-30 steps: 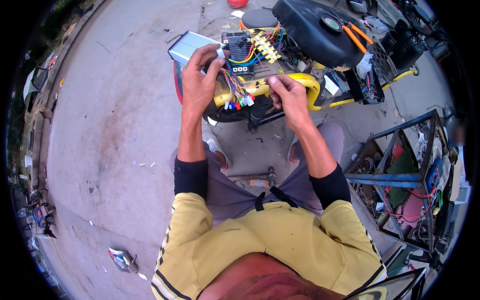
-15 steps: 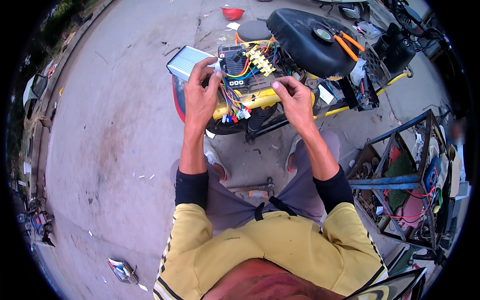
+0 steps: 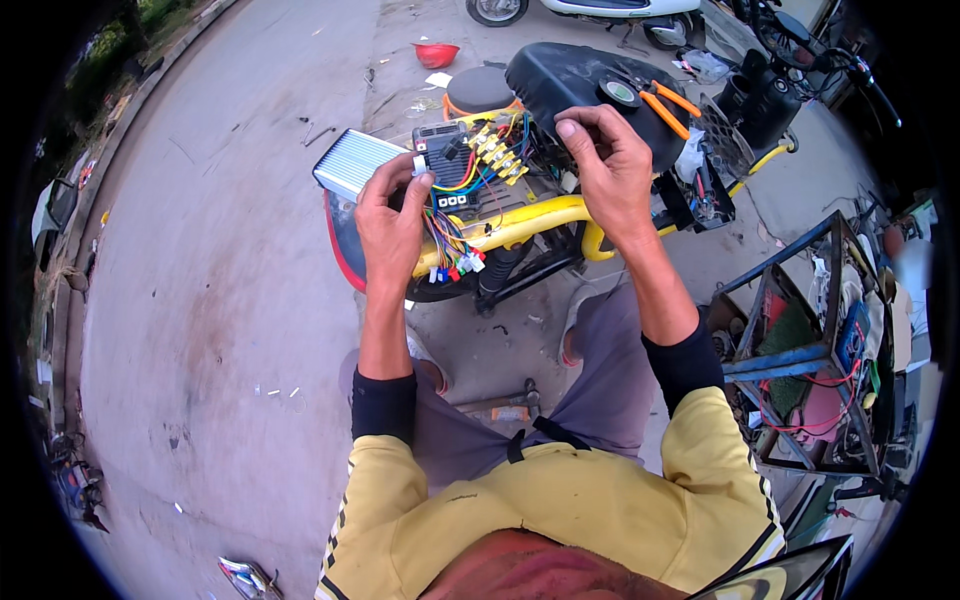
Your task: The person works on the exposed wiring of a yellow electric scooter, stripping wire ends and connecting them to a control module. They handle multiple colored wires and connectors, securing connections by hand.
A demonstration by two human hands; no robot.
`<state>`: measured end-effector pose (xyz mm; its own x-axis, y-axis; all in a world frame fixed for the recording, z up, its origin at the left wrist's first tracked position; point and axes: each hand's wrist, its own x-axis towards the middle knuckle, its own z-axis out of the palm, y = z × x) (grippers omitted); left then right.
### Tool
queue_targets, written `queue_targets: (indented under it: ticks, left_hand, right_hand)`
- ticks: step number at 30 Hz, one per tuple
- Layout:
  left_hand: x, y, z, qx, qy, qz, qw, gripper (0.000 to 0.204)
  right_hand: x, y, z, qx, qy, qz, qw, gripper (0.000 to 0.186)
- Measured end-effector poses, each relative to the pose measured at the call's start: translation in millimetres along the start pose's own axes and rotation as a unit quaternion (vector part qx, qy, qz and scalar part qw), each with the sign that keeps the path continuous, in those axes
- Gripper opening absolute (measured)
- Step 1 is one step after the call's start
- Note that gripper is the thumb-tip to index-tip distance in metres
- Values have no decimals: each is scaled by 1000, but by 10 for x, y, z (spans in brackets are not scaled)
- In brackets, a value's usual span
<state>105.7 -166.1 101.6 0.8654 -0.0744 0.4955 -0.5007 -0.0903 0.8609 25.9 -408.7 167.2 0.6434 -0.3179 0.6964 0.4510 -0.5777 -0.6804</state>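
My left hand (image 3: 393, 215), fingers closed, holds a white connector (image 3: 419, 164) beside a silver finned box (image 3: 354, 156). A bundle of coloured wires with small plugs (image 3: 454, 258) hangs below it over the scooter's yellow tube (image 3: 535, 213). A black ribbed module (image 3: 436, 134) and yellow connector pieces (image 3: 497, 152) sit among wires behind. My right hand (image 3: 615, 180) is raised at the black seat (image 3: 540, 75), fingers curved and apart with nothing visible in them, just left of orange-handled pliers (image 3: 668, 112).
A metal-frame cart of scrap and tools (image 3: 797, 365) stands at my right. A hammer (image 3: 508, 412) lies between my feet. A red helmet-like bowl (image 3: 436, 55) and a white scooter (image 3: 590, 8) are farther back. A concrete curb (image 3: 75, 250) runs along the left.
My right hand has left the wires on the yellow tube and moved up and right toward the seat. My left hand still holds the connector. The view has shifted.
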Motion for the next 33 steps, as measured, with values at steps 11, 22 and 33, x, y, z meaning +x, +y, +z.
queue_targets:
  ticks: [11, 22, 33]
  left_hand:
    - [17, -196, 83, 26, 35, 12, 999, 32]
    - [48, -120, 26, 18, 30, 14, 999, 29]
    - [49, -126, 14, 19, 22, 17, 999, 29]
  right_hand:
    - [441, -68, 225, -106, -99, -125, 981, 16]
    - [757, 426, 397, -478, -347, -277, 757, 19]
    - [836, 447, 377, -422, -369, -320, 764, 16]
